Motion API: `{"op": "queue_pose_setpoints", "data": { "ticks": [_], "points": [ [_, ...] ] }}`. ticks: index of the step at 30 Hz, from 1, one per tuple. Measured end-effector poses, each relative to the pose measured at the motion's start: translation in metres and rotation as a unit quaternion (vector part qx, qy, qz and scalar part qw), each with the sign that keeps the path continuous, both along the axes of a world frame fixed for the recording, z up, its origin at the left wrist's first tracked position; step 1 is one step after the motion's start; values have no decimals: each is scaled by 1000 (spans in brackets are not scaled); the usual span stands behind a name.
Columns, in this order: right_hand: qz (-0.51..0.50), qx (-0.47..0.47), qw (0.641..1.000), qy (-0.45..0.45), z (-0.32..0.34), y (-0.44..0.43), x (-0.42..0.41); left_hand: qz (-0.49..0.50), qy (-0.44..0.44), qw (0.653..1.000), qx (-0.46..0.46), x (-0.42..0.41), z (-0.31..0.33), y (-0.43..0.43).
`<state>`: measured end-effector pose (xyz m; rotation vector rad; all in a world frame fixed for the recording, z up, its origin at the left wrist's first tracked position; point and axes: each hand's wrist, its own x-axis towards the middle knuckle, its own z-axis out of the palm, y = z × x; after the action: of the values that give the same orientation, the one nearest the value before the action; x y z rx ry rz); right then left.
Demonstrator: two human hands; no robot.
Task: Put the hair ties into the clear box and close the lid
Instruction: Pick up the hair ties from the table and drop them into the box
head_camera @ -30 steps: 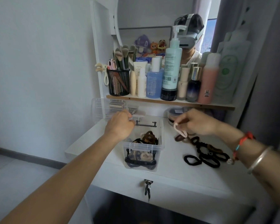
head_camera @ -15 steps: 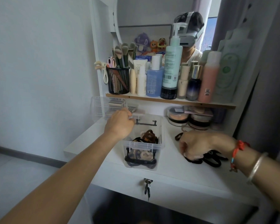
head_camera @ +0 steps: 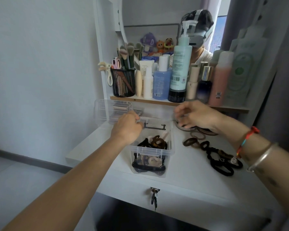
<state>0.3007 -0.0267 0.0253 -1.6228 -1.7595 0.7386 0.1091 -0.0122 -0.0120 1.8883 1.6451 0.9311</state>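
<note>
Right hand (head_camera: 194, 115) risen from hair ties (head_camera: 213, 154) at frame right, grip indistinct; left hand (head_camera: 128, 126) still clamped on lid (head_camera: 107, 109) of clear box (head_camera: 153, 153); several ties unboxed.

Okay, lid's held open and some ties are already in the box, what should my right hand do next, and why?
Probably bring the right hand down to the hair ties on the desk and pick up another. Several brown and black ones lie loose to the right of the clear box, and the left hand has the lid tipped back, so the box is ready to take them.
</note>
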Motion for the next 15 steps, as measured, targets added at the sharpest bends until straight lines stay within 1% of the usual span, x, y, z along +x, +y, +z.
{"op": "queue_pose_setpoints", "data": {
  "ticks": [1,3,4,5,7,8,10,12,14,15],
  "points": [
    [-30,15,994,-100,-8,2,5,0,-3,1000,0,1,0,2],
    [-55,1,960,-274,-28,7,16,-1,-10,1000,3,4,-1,5],
    [-65,-34,946,-315,-38,7,19,-1,-12,1000,3,5,-1,7],
    [-77,-68,940,-326,-46,9,22,-2,-13,1000,4,6,-1,8],
    [-92,-95,939,-318,-56,11,25,-5,-8,1000,3,9,-1,12],
    [-95,-90,950,-283,-58,14,27,-7,-5,1000,3,10,-1,14],
    [-97,-74,980,-154,-56,20,30,-11,-3,1000,3,11,-2,18],
    [-123,-36,989,-78,-49,28,35,-13,-5,1000,4,12,-3,22],
    [-170,18,984,-51,-47,37,46,-15,-11,1000,4,15,-3,26],
    [-198,37,977,-65,-49,40,50,-14,-11,1000,5,16,-3,27]
  ]
}}
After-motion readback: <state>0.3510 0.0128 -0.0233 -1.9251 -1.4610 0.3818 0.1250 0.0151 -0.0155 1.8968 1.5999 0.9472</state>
